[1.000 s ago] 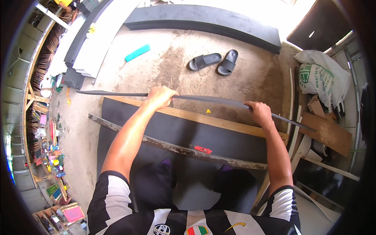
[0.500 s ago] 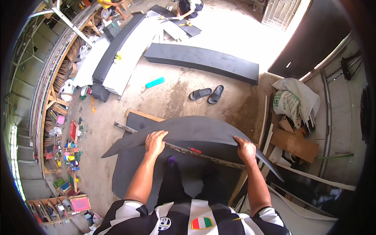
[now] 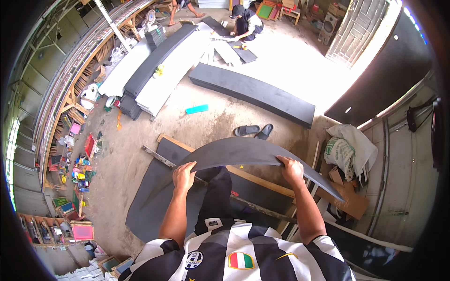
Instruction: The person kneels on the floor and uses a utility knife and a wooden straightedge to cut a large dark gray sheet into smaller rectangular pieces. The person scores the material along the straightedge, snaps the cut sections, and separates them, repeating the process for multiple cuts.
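A long dark grey strip of flexible sheet [image 3: 234, 151] arches up between my hands, its ends drooping. My left hand [image 3: 183, 177] grips its near edge, fingers closed over it. Farther along the same edge, my right hand [image 3: 291, 169] is closed on it too. Below lies a larger dark sheet [image 3: 147, 199], with a long narrow straightedge [image 3: 160, 157] across it. A small red tool [image 3: 234, 193], perhaps a cutter knife, rests by the straightedge, partly hidden by my leg. A wooden board edge [image 3: 262, 181] shows beyond it.
Ahead are black slippers [image 3: 247, 130], a turquoise block [image 3: 197, 109] and a stack of dark strips [image 3: 253, 91]. Dark and white sheets [image 3: 159, 61] lie far left. A person [image 3: 244, 25] crouches at the back. Sacks [image 3: 341, 154] stand right; paint containers [image 3: 82, 175] line the left.
The strip has been lifted off the sheet and moved forward, still in both hands. One leg has come forward under it. My view has tilted up, showing more of the back.
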`<action>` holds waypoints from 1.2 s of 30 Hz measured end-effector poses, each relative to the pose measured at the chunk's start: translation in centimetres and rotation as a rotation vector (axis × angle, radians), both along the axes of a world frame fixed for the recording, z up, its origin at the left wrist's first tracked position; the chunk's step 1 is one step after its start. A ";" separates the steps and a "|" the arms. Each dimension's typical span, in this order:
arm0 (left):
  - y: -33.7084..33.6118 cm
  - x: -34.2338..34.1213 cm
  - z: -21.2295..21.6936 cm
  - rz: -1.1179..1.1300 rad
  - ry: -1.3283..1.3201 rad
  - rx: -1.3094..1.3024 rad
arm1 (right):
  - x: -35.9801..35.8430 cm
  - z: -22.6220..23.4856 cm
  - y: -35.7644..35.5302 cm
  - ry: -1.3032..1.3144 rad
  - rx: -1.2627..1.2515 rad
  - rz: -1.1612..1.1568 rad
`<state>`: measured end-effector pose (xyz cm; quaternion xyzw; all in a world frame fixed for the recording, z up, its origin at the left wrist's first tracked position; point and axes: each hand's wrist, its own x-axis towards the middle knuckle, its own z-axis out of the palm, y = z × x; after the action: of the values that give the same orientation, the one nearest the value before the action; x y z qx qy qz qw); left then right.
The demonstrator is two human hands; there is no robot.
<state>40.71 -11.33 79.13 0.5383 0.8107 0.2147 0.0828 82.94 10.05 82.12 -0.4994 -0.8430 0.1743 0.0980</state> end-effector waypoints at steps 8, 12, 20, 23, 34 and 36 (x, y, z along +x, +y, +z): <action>8.2 -8.5 -1.2 -0.034 -0.047 0.003 | -9.7 1.6 10.4 -0.067 -0.027 -0.013; 12.2 -12.7 0.3 -0.079 -0.041 0.007 | -13.5 3.4 13.8 -0.056 0.037 -0.015; 16.1 -18.9 3.0 -0.151 -0.001 0.025 | -17.6 6.0 16.0 -0.049 0.037 -0.013; 16.9 -20.0 2.8 -0.130 0.013 0.045 | -18.9 6.4 16.9 -0.083 0.031 -0.017; 17.0 -23.1 3.7 -0.048 0.061 0.063 | -23.6 6.1 20.8 -0.046 0.039 0.052; 17.2 -23.3 4.0 -0.052 0.078 0.036 | -23.7 5.6 21.0 -0.048 0.042 0.061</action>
<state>17.39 5.90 83.15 0.5687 0.7950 0.2058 0.0471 59.28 31.09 87.74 -0.4751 -0.8635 0.1476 0.0829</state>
